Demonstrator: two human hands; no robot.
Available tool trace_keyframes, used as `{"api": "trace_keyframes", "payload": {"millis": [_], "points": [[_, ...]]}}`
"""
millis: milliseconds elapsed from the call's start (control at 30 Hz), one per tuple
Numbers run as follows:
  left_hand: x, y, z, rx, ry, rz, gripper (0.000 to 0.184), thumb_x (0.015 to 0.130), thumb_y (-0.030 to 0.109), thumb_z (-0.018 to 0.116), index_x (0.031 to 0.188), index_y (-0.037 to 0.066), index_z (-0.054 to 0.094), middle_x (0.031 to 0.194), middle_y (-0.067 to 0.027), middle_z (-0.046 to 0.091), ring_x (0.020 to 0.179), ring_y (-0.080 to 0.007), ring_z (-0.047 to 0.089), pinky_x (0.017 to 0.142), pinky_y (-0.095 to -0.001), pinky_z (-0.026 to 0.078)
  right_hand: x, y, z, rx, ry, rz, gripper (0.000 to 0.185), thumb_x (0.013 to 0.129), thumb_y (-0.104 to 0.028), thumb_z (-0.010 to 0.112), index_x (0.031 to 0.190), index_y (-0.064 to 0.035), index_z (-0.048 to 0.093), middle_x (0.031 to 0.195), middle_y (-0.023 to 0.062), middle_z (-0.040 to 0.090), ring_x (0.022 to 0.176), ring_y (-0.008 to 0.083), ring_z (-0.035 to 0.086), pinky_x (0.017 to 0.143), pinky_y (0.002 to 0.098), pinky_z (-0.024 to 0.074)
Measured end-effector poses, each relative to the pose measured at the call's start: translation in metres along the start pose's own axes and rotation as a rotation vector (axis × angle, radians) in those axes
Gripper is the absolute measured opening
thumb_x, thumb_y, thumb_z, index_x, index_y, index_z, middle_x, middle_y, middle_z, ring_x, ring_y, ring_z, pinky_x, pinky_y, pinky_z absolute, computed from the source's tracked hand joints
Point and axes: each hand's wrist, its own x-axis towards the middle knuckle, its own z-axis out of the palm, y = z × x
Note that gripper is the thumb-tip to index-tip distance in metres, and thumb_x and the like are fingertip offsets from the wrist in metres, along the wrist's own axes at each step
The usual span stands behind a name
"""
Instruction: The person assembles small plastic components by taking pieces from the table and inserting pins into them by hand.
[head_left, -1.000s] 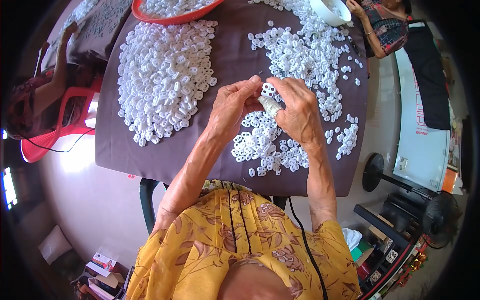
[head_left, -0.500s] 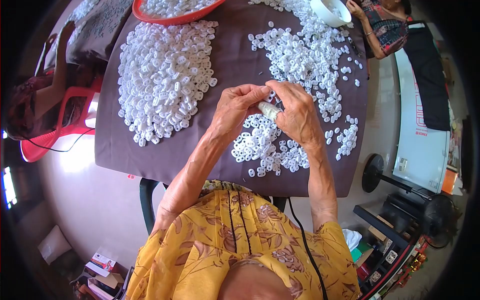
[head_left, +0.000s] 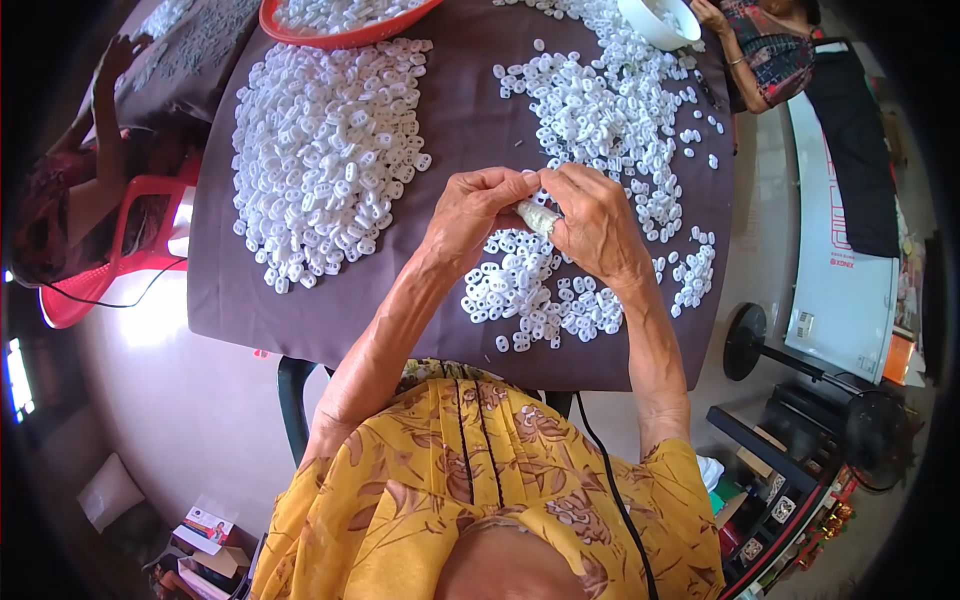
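Observation:
My left hand (head_left: 472, 212) and my right hand (head_left: 596, 222) meet above the table, their fingertips pinched together. Between them a small white two-holed plastic piece (head_left: 541, 191) shows in part. A pale, wrapped, finger-shaped thing (head_left: 540, 217) juts out from under my right hand; whether it is a taped finger or a tool handle I cannot tell. Just below my hands lies a loose heap of similar white pieces (head_left: 520, 285). A larger spread of them (head_left: 590, 110) lies beyond my right hand, and a big pile (head_left: 320, 160) is to the left.
A red basin (head_left: 345, 38) full of white pieces stands at the far left of the brown-covered table (head_left: 470, 110). At the far right is a white bowl (head_left: 660, 25), near another person's arm (head_left: 740, 65). A second person sits left on a red chair (head_left: 125, 240).
My right hand has shifted slightly, its fingers still pinched against those of my left. The person at the left has raised an arm. The view has moved a little.

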Motion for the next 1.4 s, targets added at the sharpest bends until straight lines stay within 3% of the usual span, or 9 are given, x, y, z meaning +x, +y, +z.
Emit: {"api": "trace_keyframes", "payload": {"millis": [400,800,1400], "points": [[0.001,-0.005,-0.003,0.029,-0.059,0.011,0.019,0.083,0.017,0.062,0.08,-0.002,0.062,0.071,-0.0052,0.059,0.064,-0.0121,0.058,0.063,-0.0254,0.05,-0.005,0.002,0.001,0.02,-0.012,0.009,0.014,0.061,0.003,0.059,0.071,-0.0009,0.05,0.066,0.0103,0.052,0.061,0.0271,0.055,0.056,0.0374,0.0459],[-0.025,-0.019,-0.003,0.035,-0.12,-0.142,0.018,0.082,0.015,0.062,0.084,-0.003,0.063,0.077,-0.0067,0.062,0.07,-0.0132,0.059,0.067,-0.0274,0.05,-0.035,0.001,0.008,0.106,-0.064,-0.08,0.012,0.058,0.001,0.056,0.066,-0.0027,0.049,0.059,0.0085,0.048,0.055,0.0261,0.053,0.05,0.0369,0.0423],[-0.04,-0.037,0.0,0.104,-0.101,-0.182,0.02,0.083,0.017,0.061,0.087,-0.003,0.064,0.078,-0.0077,0.063,0.072,-0.0137,0.06,0.068,-0.0272,0.051,-0.059,0.003,0.01,0.138,-0.079,-0.153,0.017,0.057,-0.005,0.065,0.065,-0.0033,0.049,0.057,0.0059,0.046,0.051,0.0237,0.05,0.048,0.0359,0.0409]]}}
